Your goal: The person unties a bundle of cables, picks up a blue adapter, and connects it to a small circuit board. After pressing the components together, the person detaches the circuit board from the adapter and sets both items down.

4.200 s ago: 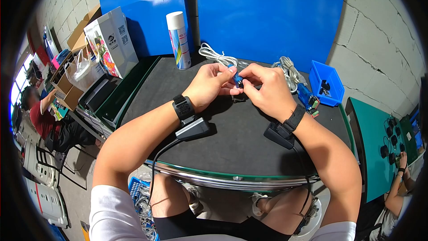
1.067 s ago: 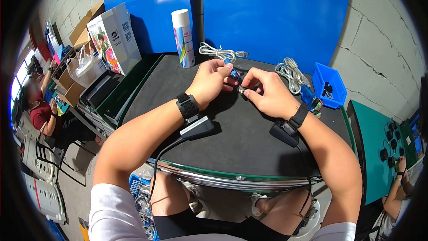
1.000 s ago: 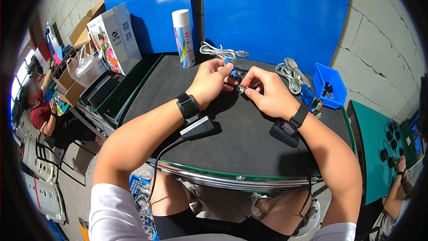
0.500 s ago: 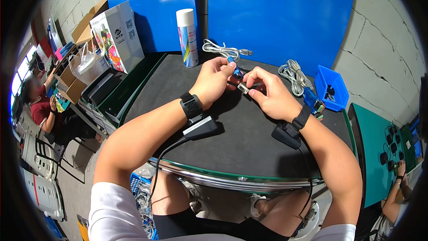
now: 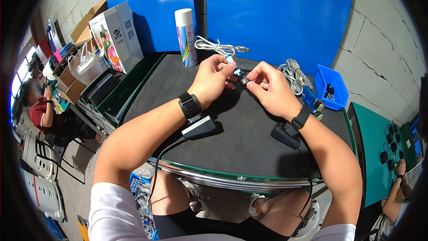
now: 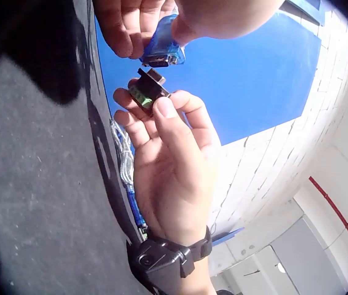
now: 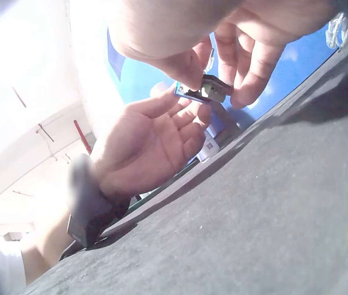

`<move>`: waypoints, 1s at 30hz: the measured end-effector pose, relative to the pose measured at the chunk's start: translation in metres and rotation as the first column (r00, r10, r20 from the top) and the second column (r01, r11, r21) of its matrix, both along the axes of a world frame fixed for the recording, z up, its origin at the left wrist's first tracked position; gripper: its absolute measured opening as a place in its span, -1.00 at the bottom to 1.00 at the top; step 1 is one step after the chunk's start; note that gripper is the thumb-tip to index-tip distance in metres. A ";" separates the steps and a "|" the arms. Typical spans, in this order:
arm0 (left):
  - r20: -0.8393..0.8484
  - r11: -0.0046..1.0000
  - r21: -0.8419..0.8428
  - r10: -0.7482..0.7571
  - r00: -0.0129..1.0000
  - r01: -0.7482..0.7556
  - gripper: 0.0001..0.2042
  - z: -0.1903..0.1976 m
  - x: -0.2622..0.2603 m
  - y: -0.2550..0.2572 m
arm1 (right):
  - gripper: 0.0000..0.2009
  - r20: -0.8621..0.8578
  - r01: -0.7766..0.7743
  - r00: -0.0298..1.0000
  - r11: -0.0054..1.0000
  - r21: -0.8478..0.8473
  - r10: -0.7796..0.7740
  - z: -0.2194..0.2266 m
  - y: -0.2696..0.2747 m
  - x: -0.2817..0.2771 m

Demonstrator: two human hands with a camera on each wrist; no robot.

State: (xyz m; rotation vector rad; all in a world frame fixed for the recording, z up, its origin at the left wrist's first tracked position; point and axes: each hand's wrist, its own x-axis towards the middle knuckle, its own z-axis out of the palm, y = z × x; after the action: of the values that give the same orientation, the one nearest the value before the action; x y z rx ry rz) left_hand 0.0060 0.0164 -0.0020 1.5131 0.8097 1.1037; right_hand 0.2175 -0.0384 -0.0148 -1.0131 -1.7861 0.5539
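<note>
My left hand (image 5: 210, 80) pinches a translucent blue serial connector (image 6: 165, 42) between thumb and fingers, its metal port facing the other hand. Between thumb and fingertips my right hand (image 5: 271, 90) holds a small black terminal adapter (image 6: 149, 89) with a green screw block and a metal plug. In the left wrist view the adapter's plug points at the connector's port, with a narrow gap between them. Both pieces are held up above the dark mat (image 5: 232, 143). In the right wrist view the adapter's green block shows under the right thumb, and fingers partly hide the connector.
Behind the hands lies a coiled clear cable (image 5: 214, 45) with a USB plug. A spray can (image 5: 186, 38) stands left of it. At right are another coiled cable (image 5: 294, 76), a blue connector with green terminals (image 5: 314, 100) and a blue bin (image 5: 330, 88).
The right hand has turned the adapter, whose metal plug showed broadly half a second ago, and now holds it more in line with the connector. The cable coil behind has shifted slightly left.
</note>
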 end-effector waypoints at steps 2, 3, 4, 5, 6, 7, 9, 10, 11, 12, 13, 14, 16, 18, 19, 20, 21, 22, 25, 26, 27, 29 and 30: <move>0.002 1.000 0.010 -0.002 1.000 0.002 -0.79 0.000 -0.001 0.001 | -0.86 -0.007 0.009 1.000 0.999 0.033 -0.009 -0.002 0.001 0.000; 0.003 1.000 0.019 -0.005 1.000 0.005 -0.78 0.000 0.000 0.000 | -0.86 -0.007 0.010 1.000 0.999 0.033 -0.010 -0.002 0.001 0.000; 0.003 1.000 0.019 -0.005 1.000 0.005 -0.78 0.001 0.000 0.000 | -0.86 -0.003 0.014 1.000 0.999 0.035 -0.014 -0.002 0.002 0.000; 0.005 0.999 0.033 0.004 1.000 -0.005 -0.76 0.001 0.000 -0.001 | -0.86 0.001 0.018 1.000 0.999 0.037 -0.018 -0.003 0.002 0.001; 0.007 0.999 0.047 0.014 1.000 -0.014 -0.74 0.002 0.000 -0.002 | -0.86 0.000 0.019 1.000 0.999 0.037 -0.019 -0.003 0.002 0.001; 0.006 0.999 0.047 0.013 1.000 -0.014 -0.74 0.002 0.000 -0.002 | -0.86 -0.006 0.022 1.000 1.000 -0.001 -0.022 -0.003 0.002 0.001; -0.004 0.997 0.075 -0.006 1.000 0.007 -0.70 0.003 -0.001 -0.002 | -0.85 -0.011 0.025 1.000 0.999 -0.041 -0.026 -0.002 0.001 0.001; -0.005 0.997 0.074 -0.007 1.000 0.007 -0.70 0.003 0.000 -0.002 | -0.85 -0.012 0.032 0.999 0.998 -0.063 -0.032 0.000 0.000 0.000; -0.002 0.997 0.078 -0.011 1.000 0.011 -0.70 0.003 0.000 -0.002 | -0.84 -0.014 0.037 0.999 0.996 -0.085 -0.039 0.001 -0.001 0.000; 0.001 0.997 0.081 -0.014 1.000 0.014 -0.70 0.003 0.000 -0.002 | -0.84 -0.014 0.037 0.999 0.996 -0.085 -0.039 0.001 0.000 0.000; 0.000 0.997 0.081 -0.014 1.000 0.014 -0.70 0.002 0.000 -0.002 | -0.84 -0.015 0.039 0.999 0.996 -0.083 -0.040 0.000 0.001 0.001; 0.004 0.997 0.078 -0.011 1.000 0.011 -0.71 0.002 0.000 -0.001 | -0.83 -0.016 0.041 0.999 0.996 -0.081 -0.042 -0.001 0.002 0.002; 0.007 0.997 0.075 -0.009 1.000 0.008 -0.72 0.001 0.000 -0.001 | -0.83 -0.019 0.045 0.999 0.996 -0.077 -0.046 -0.002 0.002 0.002; 0.020 0.998 0.065 0.002 1.000 -0.004 -0.73 0.000 0.000 0.000 | -0.83 -0.022 0.049 0.998 0.996 -0.072 -0.050 -0.002 0.002 0.002; 0.020 0.998 0.065 0.002 1.000 -0.003 -0.73 0.000 0.000 0.000 | -0.83 -0.016 0.056 0.998 0.996 -0.064 -0.057 -0.001 0.002 0.002; 0.017 0.998 0.067 0.004 1.000 -0.005 -0.73 0.000 0.000 0.000 | -0.82 -0.011 0.063 0.998 0.996 -0.057 -0.064 -0.001 0.002 0.002; 0.014 0.998 0.069 0.005 1.000 -0.006 -0.74 0.000 0.000 0.000 | -0.82 -0.011 0.063 0.998 0.996 -0.057 -0.064 0.000 0.002 0.002; 0.014 0.998 0.069 0.005 1.000 -0.006 -0.74 0.000 0.000 0.000 | -0.82 0.001 0.071 0.997 0.996 -0.048 -0.071 0.000 0.001 0.002; 0.001 0.997 0.078 0.019 1.000 -0.019 -0.74 0.000 0.000 0.000 | -0.82 0.013 0.082 0.997 0.996 -0.028 -0.081 0.001 0.000 0.001; -0.006 0.998 0.064 0.024 1.000 -0.024 -0.74 -0.003 0.000 -0.004 | -0.81 0.014 0.083 0.997 0.996 -0.031 -0.082 -0.002 -0.005 0.001; -0.013 0.998 0.065 0.027 1.000 -0.026 -0.75 -0.003 0.000 -0.005 | -0.81 0.014 0.083 0.996 0.996 -0.030 -0.083 -0.002 -0.005 0.001; -0.018 0.998 0.059 0.027 0.999 -0.026 -0.75 -0.003 0.000 -0.005 | -0.82 0.013 0.082 0.997 0.996 -0.039 -0.081 -0.001 -0.006 0.000; -0.023 0.998 0.053 0.027 0.999 -0.026 -0.75 -0.003 0.000 -0.005 | -0.82 0.013 0.082 0.997 0.996 -0.039 -0.081 -0.001 -0.005 0.001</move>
State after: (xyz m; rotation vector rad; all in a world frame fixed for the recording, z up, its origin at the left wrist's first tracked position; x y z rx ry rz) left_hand 0.0056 0.0115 -0.0045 1.5660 0.8248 1.1367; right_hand 0.2182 -0.0439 -0.0161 -1.1136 -1.7417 0.5356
